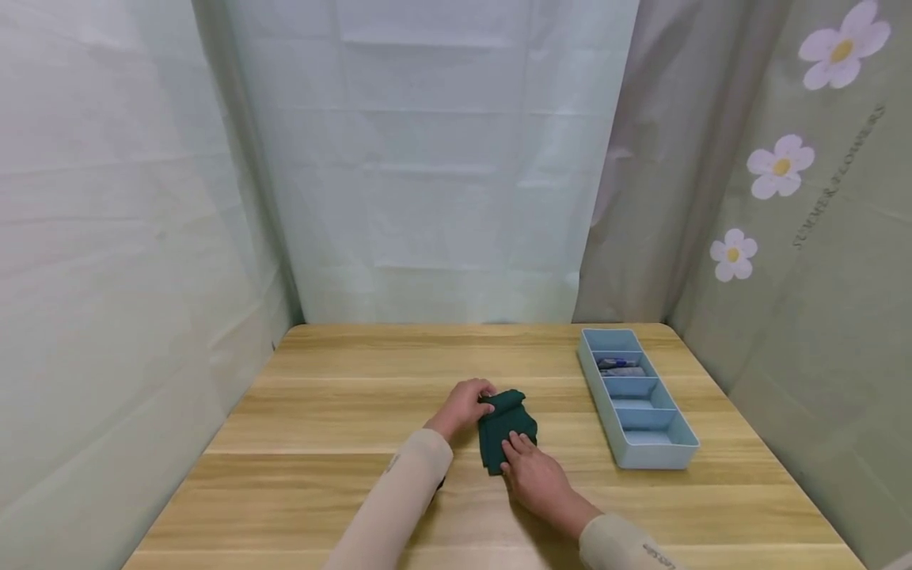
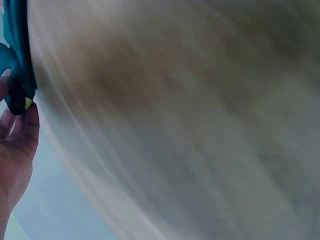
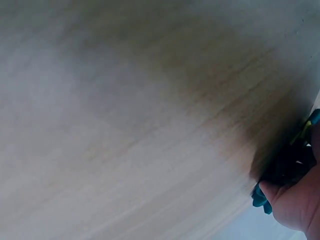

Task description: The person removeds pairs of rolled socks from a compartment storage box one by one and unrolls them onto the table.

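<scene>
Your left hand (image 1: 465,405) grips top edge of dark green cloth (image 1: 504,431), fingers curled on fold. Your right hand (image 1: 536,473) lies flat on lower part of cloth, fingers straight, pressing it on desk (image 1: 321,443). Cloth is folded, near middle of desk. Light blue divided tray (image 1: 636,396) stands to right, apart from cloth. Wrist views are blurred.
</scene>
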The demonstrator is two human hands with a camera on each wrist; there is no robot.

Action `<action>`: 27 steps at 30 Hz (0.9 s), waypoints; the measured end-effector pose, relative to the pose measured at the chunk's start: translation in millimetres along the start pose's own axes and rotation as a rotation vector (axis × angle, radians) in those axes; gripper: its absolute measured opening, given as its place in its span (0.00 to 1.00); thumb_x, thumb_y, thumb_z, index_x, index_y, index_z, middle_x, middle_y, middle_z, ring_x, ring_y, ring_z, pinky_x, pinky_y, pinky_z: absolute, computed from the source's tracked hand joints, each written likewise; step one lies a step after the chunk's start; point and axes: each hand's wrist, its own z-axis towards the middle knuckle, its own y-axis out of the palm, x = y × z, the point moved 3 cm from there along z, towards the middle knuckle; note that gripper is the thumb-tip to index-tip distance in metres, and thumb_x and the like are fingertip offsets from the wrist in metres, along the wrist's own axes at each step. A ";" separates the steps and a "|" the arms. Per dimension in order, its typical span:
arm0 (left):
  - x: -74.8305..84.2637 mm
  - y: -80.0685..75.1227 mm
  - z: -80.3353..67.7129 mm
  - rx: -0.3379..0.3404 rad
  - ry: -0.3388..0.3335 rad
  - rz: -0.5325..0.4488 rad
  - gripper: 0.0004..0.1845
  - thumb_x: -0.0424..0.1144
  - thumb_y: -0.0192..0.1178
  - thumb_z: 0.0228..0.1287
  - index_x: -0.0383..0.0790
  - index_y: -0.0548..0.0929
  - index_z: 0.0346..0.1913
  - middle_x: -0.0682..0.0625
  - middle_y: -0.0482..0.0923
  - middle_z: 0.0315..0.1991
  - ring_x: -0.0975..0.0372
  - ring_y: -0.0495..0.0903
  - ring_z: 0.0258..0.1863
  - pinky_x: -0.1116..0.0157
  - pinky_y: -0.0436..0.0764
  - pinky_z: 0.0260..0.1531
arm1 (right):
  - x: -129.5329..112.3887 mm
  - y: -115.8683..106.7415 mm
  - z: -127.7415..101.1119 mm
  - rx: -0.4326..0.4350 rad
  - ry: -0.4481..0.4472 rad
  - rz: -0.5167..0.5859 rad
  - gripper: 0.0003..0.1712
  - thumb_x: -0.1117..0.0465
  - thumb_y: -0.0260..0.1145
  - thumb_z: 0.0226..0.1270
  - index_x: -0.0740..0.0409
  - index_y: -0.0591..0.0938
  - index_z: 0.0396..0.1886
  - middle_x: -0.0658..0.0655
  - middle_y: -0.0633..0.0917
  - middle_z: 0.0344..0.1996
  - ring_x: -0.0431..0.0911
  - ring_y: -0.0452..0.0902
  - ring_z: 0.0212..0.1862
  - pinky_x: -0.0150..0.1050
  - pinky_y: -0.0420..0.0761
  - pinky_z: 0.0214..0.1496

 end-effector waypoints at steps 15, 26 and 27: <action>-6.7 -2.2 3.2 -0.046 0.039 0.076 0.13 0.31 0.64 0.67 0.32 0.85 0.53 0.41 0.84 0.48 0.50 0.81 0.51 0.55 0.78 0.54 | -2.0 -0.6 -0.2 -0.037 0.007 -0.004 0.24 0.56 0.59 0.75 0.69 0.79 0.60 0.67 0.78 0.61 0.58 0.73 0.65 0.48 0.73 0.65; -9.9 -1.8 14.0 0.000 0.041 0.118 0.12 0.30 0.61 0.68 0.34 0.85 0.52 0.41 0.83 0.48 0.51 0.81 0.50 0.55 0.78 0.55 | -0.3 2.5 1.2 -0.069 0.042 -0.005 0.25 0.54 0.58 0.76 0.67 0.79 0.62 0.66 0.77 0.63 0.57 0.72 0.66 0.48 0.72 0.65; -9.8 -0.9 13.9 -0.011 0.045 0.138 0.13 0.32 0.62 0.69 0.34 0.85 0.53 0.42 0.83 0.48 0.51 0.81 0.50 0.55 0.78 0.54 | 0.0 2.9 1.5 -0.070 0.041 -0.014 0.25 0.54 0.57 0.76 0.67 0.79 0.62 0.65 0.77 0.63 0.57 0.72 0.66 0.48 0.72 0.66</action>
